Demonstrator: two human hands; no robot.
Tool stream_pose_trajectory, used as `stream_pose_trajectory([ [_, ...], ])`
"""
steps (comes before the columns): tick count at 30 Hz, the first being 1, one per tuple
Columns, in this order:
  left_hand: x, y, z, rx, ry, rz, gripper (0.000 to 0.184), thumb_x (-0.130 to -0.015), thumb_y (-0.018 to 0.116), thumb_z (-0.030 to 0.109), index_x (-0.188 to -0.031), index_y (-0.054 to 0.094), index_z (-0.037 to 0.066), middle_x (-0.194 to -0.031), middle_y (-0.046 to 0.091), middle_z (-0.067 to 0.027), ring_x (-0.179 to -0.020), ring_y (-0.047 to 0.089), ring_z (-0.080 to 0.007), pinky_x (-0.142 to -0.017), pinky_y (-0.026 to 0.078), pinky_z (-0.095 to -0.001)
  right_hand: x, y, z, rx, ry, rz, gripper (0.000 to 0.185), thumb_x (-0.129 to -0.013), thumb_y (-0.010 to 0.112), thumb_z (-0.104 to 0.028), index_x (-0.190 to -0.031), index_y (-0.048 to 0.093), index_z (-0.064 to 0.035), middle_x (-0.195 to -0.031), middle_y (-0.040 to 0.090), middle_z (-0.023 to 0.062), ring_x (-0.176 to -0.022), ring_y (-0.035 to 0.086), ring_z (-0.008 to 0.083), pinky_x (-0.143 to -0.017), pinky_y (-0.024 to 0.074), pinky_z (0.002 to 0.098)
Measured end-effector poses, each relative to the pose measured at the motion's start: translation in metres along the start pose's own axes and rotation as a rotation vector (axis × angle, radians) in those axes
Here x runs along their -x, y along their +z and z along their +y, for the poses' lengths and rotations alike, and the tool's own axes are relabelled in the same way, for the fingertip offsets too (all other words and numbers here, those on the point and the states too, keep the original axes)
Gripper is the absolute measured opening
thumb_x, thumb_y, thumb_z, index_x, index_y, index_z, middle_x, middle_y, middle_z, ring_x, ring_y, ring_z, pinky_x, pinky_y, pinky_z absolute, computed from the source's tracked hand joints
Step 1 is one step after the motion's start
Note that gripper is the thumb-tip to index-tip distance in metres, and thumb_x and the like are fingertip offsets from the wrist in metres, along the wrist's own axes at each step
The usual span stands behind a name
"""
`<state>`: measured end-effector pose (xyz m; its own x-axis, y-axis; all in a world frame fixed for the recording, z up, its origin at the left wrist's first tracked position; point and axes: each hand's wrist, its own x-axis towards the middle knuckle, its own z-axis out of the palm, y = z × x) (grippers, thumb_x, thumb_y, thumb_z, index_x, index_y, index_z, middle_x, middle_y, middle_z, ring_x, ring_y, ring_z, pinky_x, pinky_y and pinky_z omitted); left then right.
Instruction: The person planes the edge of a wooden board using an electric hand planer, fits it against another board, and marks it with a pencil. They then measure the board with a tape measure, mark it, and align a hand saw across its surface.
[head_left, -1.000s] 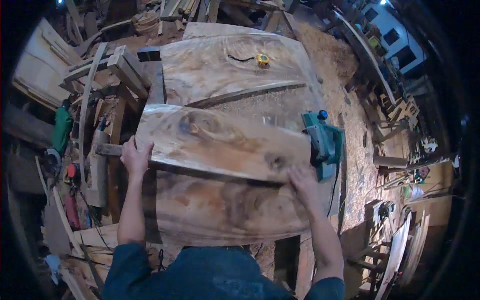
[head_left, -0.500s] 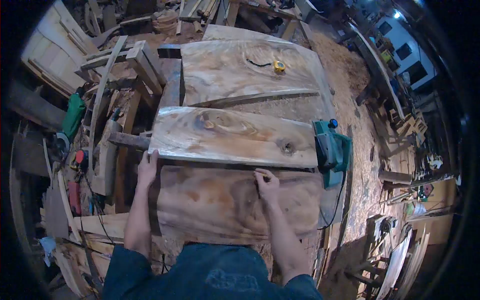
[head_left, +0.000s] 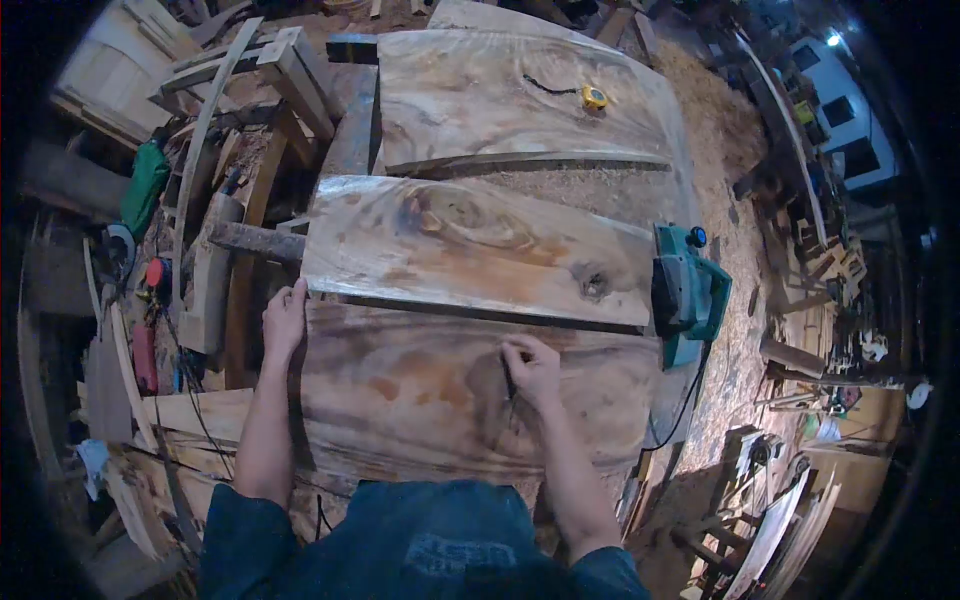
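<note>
A light wooden board (head_left: 470,245) with a knot near its right end lies across the middle. My left hand (head_left: 285,318) is at its lower left corner, fingers closed against the edge. My right hand (head_left: 532,368) is curled above the darker near board (head_left: 410,395), below the middle board's front edge; what its fingers pinch, a small thin item, is too small to name. Right of the middle board stands a green power planer (head_left: 690,290). A yellow tape measure (head_left: 594,97) rests on the far board (head_left: 480,95).
Wooden frame pieces (head_left: 300,80) and a green tool (head_left: 146,188) are on the left. A beam end (head_left: 258,240) juts out beside the middle board. A black cord (head_left: 684,410) runs down from the planer. Sawdust and offcuts lie to the right.
My right hand has left the middle board's right end and moved left and nearer to me, over the near board. My left hand stays at the left corner. The view has shifted.
</note>
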<state>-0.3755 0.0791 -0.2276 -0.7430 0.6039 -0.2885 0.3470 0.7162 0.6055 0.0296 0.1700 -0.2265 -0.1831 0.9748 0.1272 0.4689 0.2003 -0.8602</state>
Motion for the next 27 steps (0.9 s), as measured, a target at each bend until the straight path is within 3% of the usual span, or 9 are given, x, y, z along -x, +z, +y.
stream_pose_trajectory([
  [4,0.001,0.0,0.0,0.0,0.03,0.012,0.061,-0.092,0.05,0.06,-0.1,0.067,0.002,-0.099,0.068,-0.0234,-0.101,0.063,-0.0412,-0.087,0.047,-0.0443,-0.011,0.003,0.012,-0.135,0.096,0.039,0.016,-0.084,0.071,-0.01,-0.098,0.073,-0.0024,-0.09,0.073,0.0105,-0.083,0.07,0.0143,-0.077,0.0537,0.0263],
  [7,-0.003,0.001,-0.003,0.007,0.016,-0.013,0.063,-0.092,0.05,0.061,-0.098,0.068,0.001,-0.098,0.068,-0.0246,-0.1,0.064,-0.0411,-0.086,0.048,-0.0443,-0.01,-0.015,0.002,0.116,0.069,-0.094,0.016,-0.084,0.071,-0.009,-0.098,0.073,-0.0022,-0.088,0.073,0.0108,-0.082,0.07,0.0148,-0.076,0.0539,0.0262],
  [10,0.001,0.0,0.002,0.024,0.006,0.012,0.063,-0.091,0.051,0.061,-0.099,0.069,0.002,-0.097,0.068,-0.0259,-0.099,0.065,-0.0409,-0.085,0.048,-0.0442,-0.008,-0.018,0.005,0.037,0.142,-0.155,0.016,-0.084,0.07,-0.009,-0.098,0.073,-0.0015,-0.088,0.073,0.0104,-0.081,0.07,0.0146,-0.075,0.0542,0.0266],
  [16,-0.01,0.003,-0.013,-0.001,0.026,-0.04,0.057,-0.092,0.055,0.056,-0.105,0.068,0.002,-0.099,0.069,-0.0237,-0.098,0.066,-0.0377,-0.086,0.049,-0.0421,-0.012,-0.017,0.002,0.112,-0.004,0.033,0.012,-0.086,0.068,-0.008,-0.094,0.073,-0.001,-0.086,0.073,0.0102,-0.079,0.069,0.015,-0.075,0.0538,0.026],
  [19,-0.026,0.009,-0.025,0.176,0.109,-0.097,0.053,-0.093,0.056,0.05,-0.114,0.066,0.002,-0.106,0.069,-0.0202,-0.101,0.066,-0.0315,-0.088,0.048,-0.0389,-0.033,-0.062,0.051,-0.176,0.322,0.073,0.031,-0.09,0.064,-0.015,-0.118,0.065,-0.0026,-0.089,0.072,0.0134,-0.084,0.07,0.0192,-0.073,0.0538,0.0283],
  [21,-0.028,0.001,-0.004,0.2,0.138,-0.098,0.053,-0.094,0.057,0.047,-0.12,0.063,0.001,-0.11,0.068,-0.0192,-0.105,0.065,-0.0283,-0.09,0.048,-0.037,-0.058,-0.096,0.054,0.347,0.264,0.258,0.039,-0.092,0.059,-0.02,-0.125,0.059,-0.0002,-0.1,0.071,0.0162,-0.093,0.069,0.0271,-0.079,0.0535,0.0341],
  [23,-0.036,0.0,0.014,0.203,0.186,-0.077,0.054,-0.094,0.057,0.045,-0.124,0.06,0.0,-0.112,0.068,-0.0194,-0.108,0.064,-0.0267,-0.092,0.047,-0.0355,-0.077,-0.119,0.016,0.502,0.413,0.375,0.04,-0.092,0.058,-0.023,-0.124,0.059,0.0012,-0.11,0.068,0.0206,-0.103,0.065,0.0353,-0.089,0.0506,0.0403],
  [26,-0.055,0.007,0.035,0.187,0.255,-0.042,0.057,-0.094,0.057,0.046,-0.127,0.058,-0.001,-0.113,0.066,-0.0225,-0.11,0.063,-0.0282,-0.094,0.047,-0.035,-0.09,-0.154,0.127,0.843,-0.061,0.577,0.042,-0.091,0.059,-0.022,-0.127,0.058,-0.0001,-0.108,0.068,0.0222,-0.098,0.065,0.037,-0.087,0.0503,0.0434],
  [27,-0.066,0.012,0.035,0.189,0.261,-0.056,0.058,-0.094,0.056,0.047,-0.127,0.057,-0.001,-0.114,0.066,-0.0239,-0.11,0.063,-0.0299,-0.095,0.047,-0.0356,-0.093,-0.16,0.144,0.867,-0.002,0.561,0.045,-0.091,0.059,-0.022,-0.129,0.056,-0.0007,-0.11,0.067,0.0222,-0.101,0.064,0.038,-0.091,0.0472,0.0464],
])
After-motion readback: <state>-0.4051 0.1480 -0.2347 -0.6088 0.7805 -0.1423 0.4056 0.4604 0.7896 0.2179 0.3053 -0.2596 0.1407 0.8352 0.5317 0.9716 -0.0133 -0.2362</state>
